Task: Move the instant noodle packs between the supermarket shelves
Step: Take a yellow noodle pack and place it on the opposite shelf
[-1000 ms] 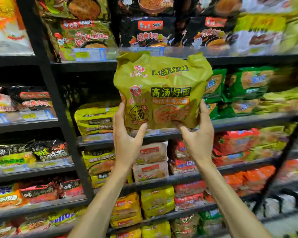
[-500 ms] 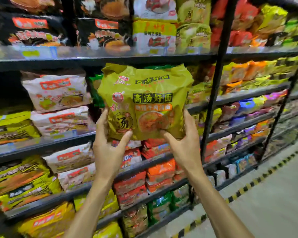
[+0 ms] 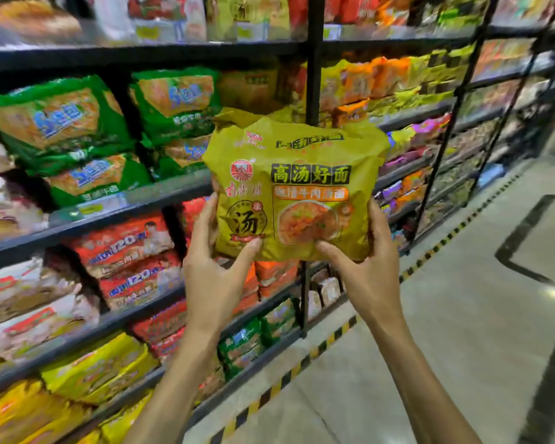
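A large olive-yellow instant noodle pack (image 3: 297, 187) with black Chinese lettering and a bowl picture is held upright in front of me at chest height, clear of the shelves. My left hand (image 3: 213, 270) grips its lower left edge, thumb on the front. My right hand (image 3: 364, 267) grips its lower right edge, thumb across the front. Both hands hold the pack from below, and their fingers behind it are hidden.
Dark metal shelves (image 3: 125, 206) run along the left, stacked with green packs (image 3: 64, 123), red packs (image 3: 125, 248) and yellow packs (image 3: 100, 370). A black upright post (image 3: 314, 59) stands behind the pack. Grey aisle floor (image 3: 462, 315) with a yellow-black striped edge lies to the right.
The view has swung further right along the shelves; the green packs now sit left of the held pack and more aisle floor shows. Both hands keep the same grip.
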Tool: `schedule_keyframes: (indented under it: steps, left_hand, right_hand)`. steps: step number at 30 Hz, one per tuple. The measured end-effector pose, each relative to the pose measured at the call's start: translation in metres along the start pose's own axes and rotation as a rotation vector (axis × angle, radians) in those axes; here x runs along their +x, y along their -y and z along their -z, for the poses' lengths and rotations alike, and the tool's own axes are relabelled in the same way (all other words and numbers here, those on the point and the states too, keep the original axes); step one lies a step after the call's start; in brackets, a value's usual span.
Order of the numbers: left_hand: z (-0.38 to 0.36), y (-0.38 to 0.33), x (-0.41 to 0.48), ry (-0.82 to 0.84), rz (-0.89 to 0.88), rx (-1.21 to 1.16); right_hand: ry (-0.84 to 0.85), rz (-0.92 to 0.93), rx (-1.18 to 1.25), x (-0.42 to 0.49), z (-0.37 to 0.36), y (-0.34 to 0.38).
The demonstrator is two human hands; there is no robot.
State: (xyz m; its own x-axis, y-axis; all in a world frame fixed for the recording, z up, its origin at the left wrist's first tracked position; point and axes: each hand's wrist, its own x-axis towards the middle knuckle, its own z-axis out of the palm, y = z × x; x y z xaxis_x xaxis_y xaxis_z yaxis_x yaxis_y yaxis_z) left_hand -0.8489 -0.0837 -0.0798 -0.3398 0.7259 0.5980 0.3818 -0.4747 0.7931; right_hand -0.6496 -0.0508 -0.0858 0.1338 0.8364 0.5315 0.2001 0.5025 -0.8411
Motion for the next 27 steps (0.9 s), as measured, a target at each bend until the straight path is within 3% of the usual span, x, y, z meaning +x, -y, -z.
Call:
schedule_keyframes:
  steps: [14,27]
  left_hand:
    - [-0.148,0.005,0.027,0.120,0.050,-0.041]
    - [-0.256,0.042,0.074,0.100,0.126,0.062]
  right_hand:
    - [-0.059,-0.024,-0.060,0.078,0.102,-0.070]
    - [0.052,-0.007,-0.059,0.187,0.135,-0.149]
